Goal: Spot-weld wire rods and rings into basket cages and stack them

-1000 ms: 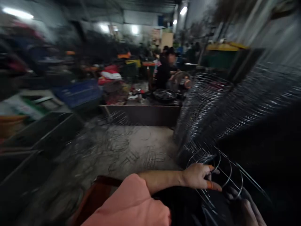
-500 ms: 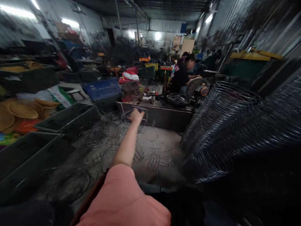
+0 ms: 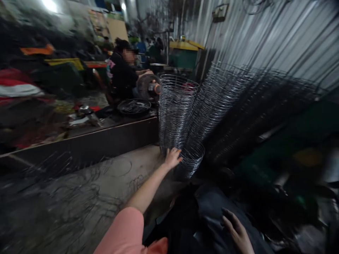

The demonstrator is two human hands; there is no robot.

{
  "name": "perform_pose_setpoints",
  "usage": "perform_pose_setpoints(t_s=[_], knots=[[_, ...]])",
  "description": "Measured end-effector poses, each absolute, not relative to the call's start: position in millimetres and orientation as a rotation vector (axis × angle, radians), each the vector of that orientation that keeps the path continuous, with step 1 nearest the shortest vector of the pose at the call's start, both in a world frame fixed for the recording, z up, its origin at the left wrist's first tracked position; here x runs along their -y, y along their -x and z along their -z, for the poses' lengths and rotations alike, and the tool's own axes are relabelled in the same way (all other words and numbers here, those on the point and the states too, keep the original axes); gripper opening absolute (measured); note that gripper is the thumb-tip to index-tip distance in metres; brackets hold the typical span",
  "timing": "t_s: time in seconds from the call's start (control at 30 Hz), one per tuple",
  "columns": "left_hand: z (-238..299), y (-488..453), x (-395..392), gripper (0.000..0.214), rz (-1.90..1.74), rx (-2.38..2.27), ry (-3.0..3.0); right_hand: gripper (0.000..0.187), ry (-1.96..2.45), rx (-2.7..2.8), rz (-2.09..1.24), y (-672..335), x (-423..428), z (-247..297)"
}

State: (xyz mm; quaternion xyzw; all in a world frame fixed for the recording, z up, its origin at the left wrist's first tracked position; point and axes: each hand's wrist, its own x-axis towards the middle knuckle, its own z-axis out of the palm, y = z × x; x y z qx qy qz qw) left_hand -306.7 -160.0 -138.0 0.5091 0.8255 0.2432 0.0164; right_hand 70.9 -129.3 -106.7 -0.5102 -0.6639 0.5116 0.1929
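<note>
My left hand (image 3: pixel 172 157), on an arm in a salmon-pink sleeve, reaches forward with its fingers spread against the foot of a tall stack of round wire baskets (image 3: pixel 177 109). A shorter stack of wire baskets (image 3: pixel 191 158) stands just right of that hand. Further stacks of wire baskets (image 3: pixel 238 102) lean away to the right. My right hand (image 3: pixel 237 231) lies low at the bottom edge, fingers loosely apart on dark cloth over my lap, holding nothing.
Loose wire pieces (image 3: pixel 66 197) litter the concrete floor on the left. A low dark board (image 3: pixel 87 144) crosses the floor ahead. Beyond it a seated person in black (image 3: pixel 122 76) handles a fan guard (image 3: pixel 147 88). A corrugated metal wall (image 3: pixel 265 38) rises at right.
My view has swung right. My left arm, stretched toward the far wire pile half a second ago, now touches the foot of the basket stack. My right hand has come into view.
</note>
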Motion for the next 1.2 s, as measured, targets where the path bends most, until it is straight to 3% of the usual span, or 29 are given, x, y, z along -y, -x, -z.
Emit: perform_pose_setpoints(t_s=[0.23, 0.47, 0.53, 0.63, 0.73, 0.83, 0.93, 1.0, 1.2], knots=[[164.9, 278.7, 81.9, 0.012, -0.784, -2.343, -1.660, 0.050, 1.496, 1.774, -1.471, -87.6, 132.7, 114.0], [86.2, 328.0, 93.9, 0.021, -1.287, -2.344, -1.604, 0.048, 1.448, 1.779, -1.451, -91.2, 124.1, 129.0], [56.9, 322.0, 103.9, 0.022, -1.638, -2.079, -1.532, 0.049, 1.415, 1.779, -1.366, -93.3, 113.8, 116.4], [22.4, 287.1, 112.5, 0.024, -2.015, -1.307, -1.309, 0.057, 1.374, 1.722, -1.167, -102.2, 94.4, 80.5], [7.0, 231.7, 107.0, 0.029, -1.956, -0.857, -1.012, 0.066, 1.269, 1.695, -1.073, -121.2, 86.2, 42.9], [10.5, 176.0, 88.1, 0.031, -1.724, -0.768, -0.731, 0.068, 1.015, 1.691, -1.345, -142.6, 102.6, 22.3], [23.8, 134.5, 64.3, 0.024, -1.415, -0.888, -0.639, 0.056, 0.885, 1.480, -1.667, -153.9, 132.1, 17.7], [33.7, 115.1, 53.4, 0.022, -1.244, -1.054, -0.678, 0.042, 0.941, 1.303, -1.696, -155.9, 146.7, 18.0], [55.1, 87.0, 74.7, 0.040, -1.530, -1.374, -0.853, 0.035, 1.119, 1.115, -1.402, -165.6, 150.1, 25.9]])
